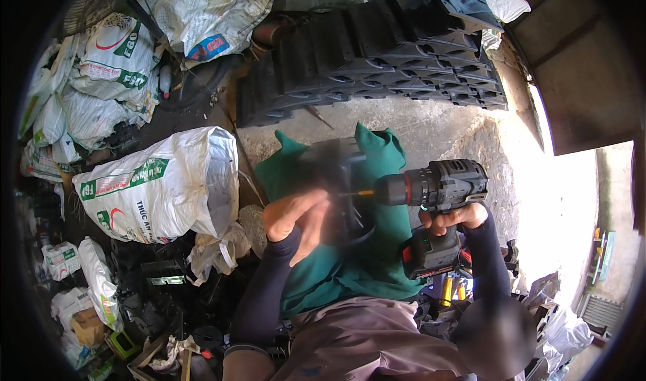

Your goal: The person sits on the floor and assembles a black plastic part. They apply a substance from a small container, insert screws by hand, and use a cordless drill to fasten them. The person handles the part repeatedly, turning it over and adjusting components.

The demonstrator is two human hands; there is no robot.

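My right hand (455, 218) grips a black cordless drill (441, 184) by its handle, below the motor housing. The drill is held sideways, its yellowish bit (365, 193) toward the left. A dark, curved plastic part (342, 174) lies across my lap on a green cloth (330, 270); blur hides much of it. My left hand (296, 221) is at the part's left side, close to the bit tip. Its fingers are drawn together, and what they hold is hidden.
Stacked black plastic pieces (377, 58) lie ahead on the concrete floor (447, 128). A white woven sack (161, 182) with an open mouth lies to my left. More sacks (108, 78) sit at far left. Yellow-handled tools (447, 291) stand by my right leg.
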